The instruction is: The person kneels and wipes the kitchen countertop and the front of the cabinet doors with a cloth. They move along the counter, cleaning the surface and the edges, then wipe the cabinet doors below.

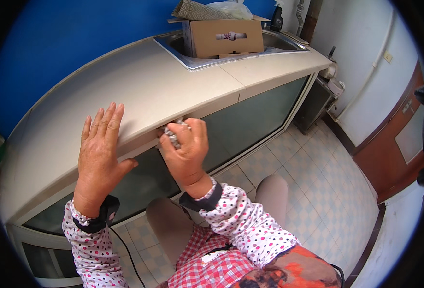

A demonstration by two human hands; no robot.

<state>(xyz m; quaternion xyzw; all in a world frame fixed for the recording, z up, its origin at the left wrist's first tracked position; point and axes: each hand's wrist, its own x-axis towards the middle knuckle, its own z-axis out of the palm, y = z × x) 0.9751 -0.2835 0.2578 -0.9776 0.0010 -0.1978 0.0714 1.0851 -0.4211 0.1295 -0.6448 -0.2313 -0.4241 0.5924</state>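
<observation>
My right hand [186, 147] is closed around a crumpled grey-and-white cloth [172, 135] and holds it against the front edge of the tiled countertop [154, 86]. To its left, my left hand [102, 140] is raised at the counter's front edge with its fingers extended and thumb out to the side. Nothing is in it. Part of the cloth is hidden by my right fingers. Below the counter edge are cabinet doors with dark glass panels [255, 111].
A cardboard box [228, 43] stands over the steel sink [190, 66], with a patterned roll [197, 10] and plastic bag on top. Beside it is a black spray bottle [277, 18]. A black metal cabinet [311, 104] stands past the counter's right end. A cable [127, 248] hangs below my left sleeve.
</observation>
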